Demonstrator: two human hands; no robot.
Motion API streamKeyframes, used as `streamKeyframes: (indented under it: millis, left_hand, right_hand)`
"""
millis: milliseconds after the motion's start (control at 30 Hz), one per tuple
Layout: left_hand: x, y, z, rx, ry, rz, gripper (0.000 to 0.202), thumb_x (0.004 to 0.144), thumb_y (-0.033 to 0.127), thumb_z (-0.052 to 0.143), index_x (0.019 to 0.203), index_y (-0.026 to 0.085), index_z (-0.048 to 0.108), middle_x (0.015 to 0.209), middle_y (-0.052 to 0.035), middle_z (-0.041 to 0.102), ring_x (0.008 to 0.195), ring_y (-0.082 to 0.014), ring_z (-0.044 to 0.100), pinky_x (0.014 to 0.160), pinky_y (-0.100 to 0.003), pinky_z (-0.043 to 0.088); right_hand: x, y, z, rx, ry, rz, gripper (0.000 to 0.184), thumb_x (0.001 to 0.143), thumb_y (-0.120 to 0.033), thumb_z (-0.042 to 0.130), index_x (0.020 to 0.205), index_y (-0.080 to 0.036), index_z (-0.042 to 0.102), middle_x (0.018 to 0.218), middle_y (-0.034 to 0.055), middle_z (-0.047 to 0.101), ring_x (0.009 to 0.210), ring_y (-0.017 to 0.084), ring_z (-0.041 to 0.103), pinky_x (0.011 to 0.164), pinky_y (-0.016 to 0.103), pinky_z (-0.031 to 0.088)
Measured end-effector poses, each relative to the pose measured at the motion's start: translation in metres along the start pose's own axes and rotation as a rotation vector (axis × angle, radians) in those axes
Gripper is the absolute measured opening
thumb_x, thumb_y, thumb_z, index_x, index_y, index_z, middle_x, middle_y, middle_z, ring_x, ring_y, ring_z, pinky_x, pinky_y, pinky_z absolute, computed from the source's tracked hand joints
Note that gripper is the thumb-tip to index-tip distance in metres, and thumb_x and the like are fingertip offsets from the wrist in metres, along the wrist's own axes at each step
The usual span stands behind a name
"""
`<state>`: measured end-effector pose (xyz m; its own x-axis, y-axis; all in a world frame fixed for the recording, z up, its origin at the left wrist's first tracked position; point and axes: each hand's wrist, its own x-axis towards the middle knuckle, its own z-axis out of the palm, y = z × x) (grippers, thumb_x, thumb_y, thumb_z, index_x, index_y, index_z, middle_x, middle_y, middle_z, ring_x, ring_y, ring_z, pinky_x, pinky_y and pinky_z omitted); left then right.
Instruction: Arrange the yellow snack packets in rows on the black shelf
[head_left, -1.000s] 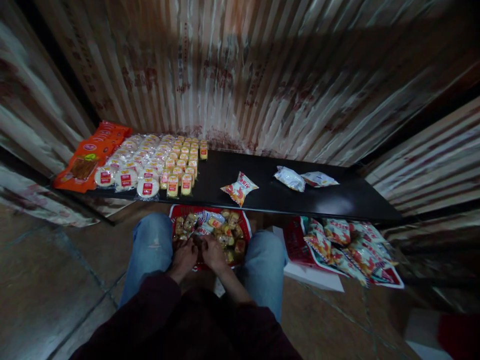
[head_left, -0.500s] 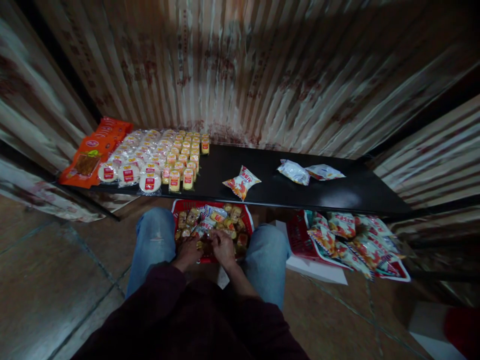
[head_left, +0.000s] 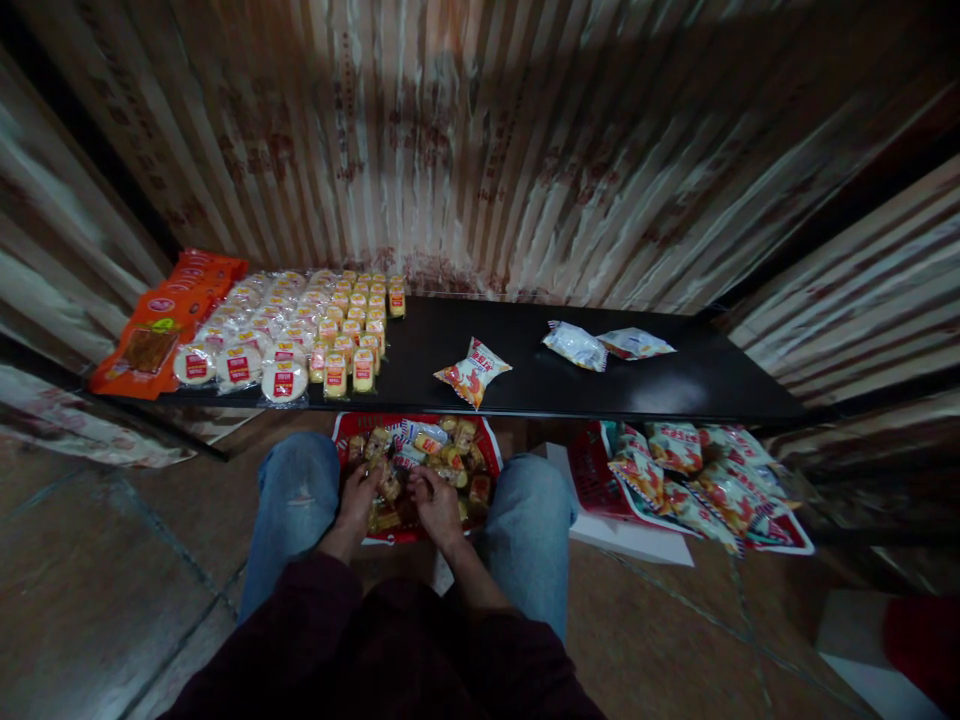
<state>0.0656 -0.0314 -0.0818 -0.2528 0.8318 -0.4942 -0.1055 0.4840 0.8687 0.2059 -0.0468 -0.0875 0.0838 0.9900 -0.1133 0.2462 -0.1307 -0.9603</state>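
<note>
Between my knees sits a red basket [head_left: 493, 450] of small wrapped snacks [head_left: 465, 434], with a white-and-blue packet [head_left: 421, 437] among them. My left hand [head_left: 360, 494] is over the basket's left part, fingers closed at a small brown wrapped snack [head_left: 388, 487]. To its right, my right hand [head_left: 439, 508] has its fingers curled in a pinch over the middle of the basket. What lies between those fingertips is too dark and small to make out.
Above the basket runs a black shelf [head_left: 397, 385]. Orange packets [head_left: 154, 335], round white packs [head_left: 238, 366] and yellow packs [head_left: 335, 374] fill its left. A chip bag [head_left: 475, 372] and two pale bags [head_left: 576, 346] lie further right. Another red basket [head_left: 589, 480] holds several bags.
My left hand has shifted left and up in the basket, apart from the right. My right hand has drawn slightly back. The whole view has tilted a little.
</note>
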Motion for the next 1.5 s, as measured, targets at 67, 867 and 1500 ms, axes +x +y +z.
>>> streamKeyframes:
  millis: [67, 867, 1500]
  left_hand:
    - [0.001, 0.002, 0.001, -0.100, 0.003, -0.063, 0.027, 0.082, 0.034, 0.052, 0.100, 0.015, 0.059, 0.094, -0.0086, 0.070, 0.084, -0.0161, 0.067, 0.076, -0.029, 0.052]
    - [-0.014, 0.008, 0.012, 0.110, -0.299, 0.414, 0.026, 0.075, 0.034, 0.058, 0.094, 0.020, 0.068, 0.134, -0.0088, 0.051, 0.125, -0.0237, 0.046, 0.104, -0.042, 0.037]
    - [-0.008, 0.006, 0.009, 0.358, -0.122, 0.468, 0.027, 0.076, 0.020, 0.053, 0.101, 0.021, 0.063, 0.133, -0.0072, 0.050, 0.128, -0.0208, 0.042, 0.110, -0.041, 0.028]
  right_hand:
    - [0.000, -0.001, 0.000, 0.022, -0.014, 0.032, 0.026, 0.080, -0.033, 0.048, 0.096, -0.020, 0.064, 0.083, 0.0047, 0.070, 0.067, 0.019, 0.068, 0.063, 0.033, 0.056]
    - [0.000, -0.023, -0.001, 0.464, -0.078, 0.250, 0.035, 0.078, -0.049, 0.056, 0.095, -0.021, 0.067, 0.098, 0.0045, 0.068, 0.090, 0.019, 0.061, 0.076, 0.030, 0.050]
    - [0.008, -0.003, 0.000, 0.195, 0.062, 0.139, 0.031, 0.074, -0.036, 0.055, 0.098, -0.022, 0.069, 0.088, 0.0026, 0.071, 0.078, 0.019, 0.064, 0.069, 0.031, 0.052]
